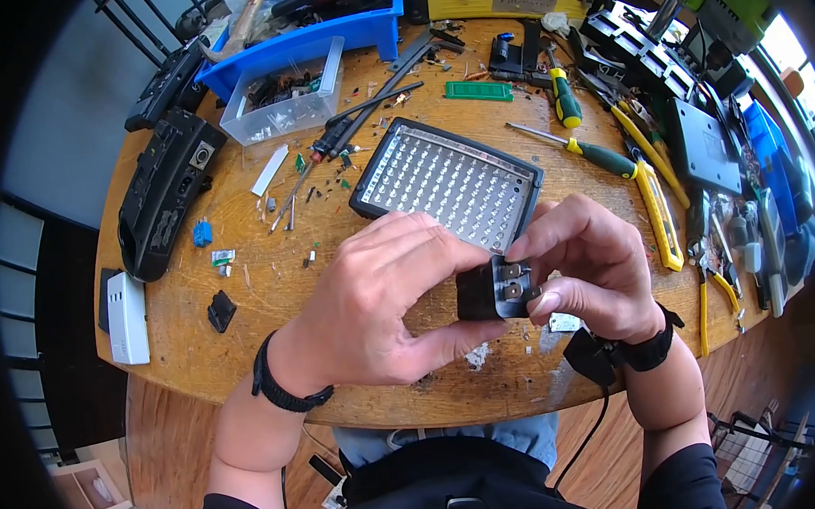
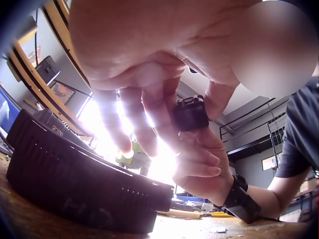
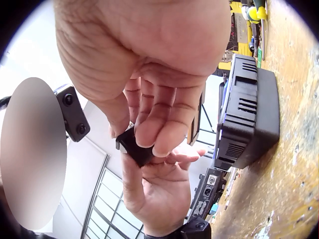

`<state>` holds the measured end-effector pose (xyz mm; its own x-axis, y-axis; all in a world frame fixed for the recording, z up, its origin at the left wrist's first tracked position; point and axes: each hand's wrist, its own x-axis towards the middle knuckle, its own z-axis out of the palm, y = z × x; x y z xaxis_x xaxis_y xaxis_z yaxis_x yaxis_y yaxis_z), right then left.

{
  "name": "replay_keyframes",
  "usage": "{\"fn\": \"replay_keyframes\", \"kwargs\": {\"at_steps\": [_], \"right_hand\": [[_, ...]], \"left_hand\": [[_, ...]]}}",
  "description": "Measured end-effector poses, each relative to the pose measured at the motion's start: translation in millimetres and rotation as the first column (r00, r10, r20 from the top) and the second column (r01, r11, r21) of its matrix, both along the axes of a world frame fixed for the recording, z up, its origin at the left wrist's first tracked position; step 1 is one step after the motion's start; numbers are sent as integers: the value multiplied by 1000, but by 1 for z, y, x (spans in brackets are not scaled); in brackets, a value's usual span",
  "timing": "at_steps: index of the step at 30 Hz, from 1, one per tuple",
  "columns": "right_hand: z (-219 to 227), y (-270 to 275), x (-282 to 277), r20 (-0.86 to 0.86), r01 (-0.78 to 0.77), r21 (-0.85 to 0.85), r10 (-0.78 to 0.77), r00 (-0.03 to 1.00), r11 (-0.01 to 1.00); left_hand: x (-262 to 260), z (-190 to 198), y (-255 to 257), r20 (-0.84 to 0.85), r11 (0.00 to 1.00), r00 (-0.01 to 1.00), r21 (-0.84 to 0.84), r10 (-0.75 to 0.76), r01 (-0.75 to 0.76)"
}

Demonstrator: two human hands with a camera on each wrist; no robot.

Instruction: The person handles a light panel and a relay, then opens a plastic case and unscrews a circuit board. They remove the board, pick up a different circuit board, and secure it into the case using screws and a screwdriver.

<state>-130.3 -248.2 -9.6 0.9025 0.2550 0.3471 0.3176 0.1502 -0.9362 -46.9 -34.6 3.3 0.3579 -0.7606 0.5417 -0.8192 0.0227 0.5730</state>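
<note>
A small black block with metal terminals [image 1: 477, 294] is held up between both hands, above the front part of the table. My left hand [image 1: 377, 297] grips its left side, thumb below and fingers above. On the other side, my right hand [image 1: 607, 272] pinches the terminal end between thumb and fingertips. The left wrist view shows the same black block [image 2: 192, 114] framed by the fingers; in the right wrist view, fingers partly cover the block [image 3: 137, 147]. Just beyond the hands lies a black-framed LED light panel [image 1: 454, 183], its rows of LEDs facing up.
Screwdrivers [image 1: 605, 158] and a yellow utility knife [image 1: 657, 214] lie to the right. A clear plastic bin [image 1: 281, 123] of small parts stands back left, near a black device [image 1: 169, 193] and a white power strip [image 1: 127, 320]. Small scraps dot the wooden table [image 1: 265, 354].
</note>
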Motion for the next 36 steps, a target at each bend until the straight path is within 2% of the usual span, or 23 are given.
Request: {"fn": "replay_keyframes", "kwargs": {"at_steps": [2, 5, 14, 21, 24, 27, 30, 36], "right_hand": [[-1, 0, -2, -105, -26, 109, 37, 994, 994], [-2, 3, -3, -132, -6, 178, 30, 991, 984], [-1, 7, -2, -98, 33, 202, -14, 995, 979], [-4, 5, -1, -117, 47, 167, -27, 993, 985], [1, 7, -3, -138, 64, 152, -43, 990, 986], [5, 7, -4, -206, 94, 144, -63, 977, 985], [2, 4, -2, -120, 79, 109, -66, 991, 991], [-2, 0, -2, -191, -41, 69, 54, 980, 997]], "left_hand": [[1, 0, 0, -11, 1000, 1000, -18, 5, -5], [0, -1, 0, -37, 998, 999, -55, 26, -28], [-1, 0, -1, -39, 987, 997, -139, 70, -75], [-1, -3, -1, -20, 966, 995, -237, 97, -99], [1, -1, 4, 37, 987, 998, -157, 48, -42], [0, -1, 4, 0, 984, 999, -173, 42, -42], [-1, 1, 4, -3, 985, 999, -166, 43, -43], [1, -1, 4, 35, 989, 999, -149, 7, -2]]}}
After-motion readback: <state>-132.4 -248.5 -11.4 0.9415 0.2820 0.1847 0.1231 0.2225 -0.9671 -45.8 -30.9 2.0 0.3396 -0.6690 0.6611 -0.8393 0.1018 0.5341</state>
